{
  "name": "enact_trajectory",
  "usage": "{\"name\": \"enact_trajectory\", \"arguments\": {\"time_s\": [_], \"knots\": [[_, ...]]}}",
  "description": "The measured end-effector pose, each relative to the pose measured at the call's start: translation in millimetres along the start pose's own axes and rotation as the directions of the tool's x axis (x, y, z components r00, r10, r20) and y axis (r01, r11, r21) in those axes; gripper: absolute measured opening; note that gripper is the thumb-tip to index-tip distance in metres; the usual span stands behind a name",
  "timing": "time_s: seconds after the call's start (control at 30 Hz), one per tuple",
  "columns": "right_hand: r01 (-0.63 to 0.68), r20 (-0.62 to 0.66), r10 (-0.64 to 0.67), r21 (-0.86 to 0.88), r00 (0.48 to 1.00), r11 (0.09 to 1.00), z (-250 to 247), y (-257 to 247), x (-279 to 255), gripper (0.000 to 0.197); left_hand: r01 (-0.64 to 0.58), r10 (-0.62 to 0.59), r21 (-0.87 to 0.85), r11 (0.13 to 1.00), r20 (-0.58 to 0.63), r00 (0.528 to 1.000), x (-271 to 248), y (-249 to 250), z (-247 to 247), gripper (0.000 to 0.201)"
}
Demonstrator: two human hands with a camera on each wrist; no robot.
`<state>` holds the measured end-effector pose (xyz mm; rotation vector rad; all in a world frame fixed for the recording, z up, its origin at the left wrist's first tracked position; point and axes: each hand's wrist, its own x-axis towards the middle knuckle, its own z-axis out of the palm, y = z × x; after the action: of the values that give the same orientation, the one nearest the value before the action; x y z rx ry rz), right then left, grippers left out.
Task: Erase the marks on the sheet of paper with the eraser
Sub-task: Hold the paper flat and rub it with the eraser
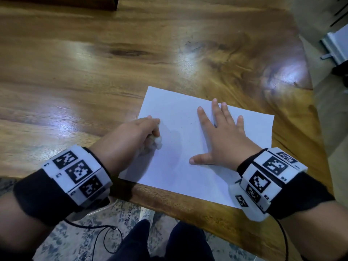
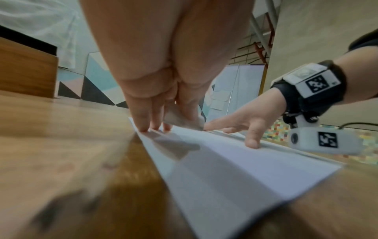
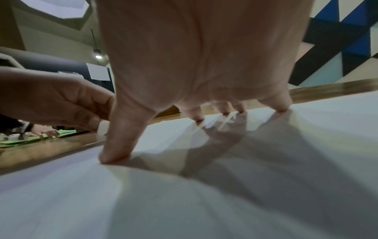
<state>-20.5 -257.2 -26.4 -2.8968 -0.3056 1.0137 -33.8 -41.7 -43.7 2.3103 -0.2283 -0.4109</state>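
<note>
A white sheet of paper (image 1: 188, 147) lies askew near the front edge of the wooden table (image 1: 94, 72). My left hand (image 1: 135, 136) is curled over the sheet's left edge and pinches a white eraser (image 1: 158, 142), whose end touches the paper. In the left wrist view the eraser (image 2: 180, 120) sits between thumb and fingers, low on the sheet (image 2: 235, 169). My right hand (image 1: 224, 136) lies flat, fingers spread, pressing the paper's right half. The right wrist view shows its fingertips (image 3: 114, 155) down on the sheet (image 3: 184, 202) and the eraser (image 3: 103, 127) at left. Only faint specks show on the paper.
The table's front edge (image 1: 178, 202) runs just below the sheet, and its right edge (image 1: 316, 129) lies beyond the paper. A dark box corner (image 1: 75, 2) stands at the far back left. Cables hang from both wristbands over a patterned rug (image 1: 84, 232).
</note>
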Motion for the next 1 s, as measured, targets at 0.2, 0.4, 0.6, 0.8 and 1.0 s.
{"name": "enact_trajectory", "arguments": {"time_s": [0.2, 0.4, 0.6, 0.8, 1.0], "knots": [[0.076, -0.019, -0.076, 0.018, 0.997, 0.997, 5, -12, -1, 0.115, -0.052, 0.055, 0.193, 0.980, -0.011, 0.998, 28, 23, -13, 0.011], [0.061, -0.018, -0.061, 0.011, 0.998, 0.998, 5, -12, 0, 0.116, -0.233, 0.208, 0.368, 0.900, 0.105, 0.972, 21, 22, -11, 0.008], [0.069, -0.025, -0.069, 0.007, 0.997, 0.998, 7, -11, 0, 0.115, -0.110, 0.067, 0.232, 0.966, 0.188, 0.980, 5, 21, -24, 0.028], [0.059, -0.028, -0.059, 0.021, 0.998, 0.998, 6, -13, 1, 0.116, -0.011, 0.014, 0.289, 0.957, -0.007, 1.000, 38, 24, -22, 0.011], [0.059, -0.025, -0.059, 0.007, 0.998, 0.998, 7, -13, 1, 0.117, -0.015, -0.018, 0.276, 0.961, 0.119, 0.993, 22, 28, -29, 0.009]]}}
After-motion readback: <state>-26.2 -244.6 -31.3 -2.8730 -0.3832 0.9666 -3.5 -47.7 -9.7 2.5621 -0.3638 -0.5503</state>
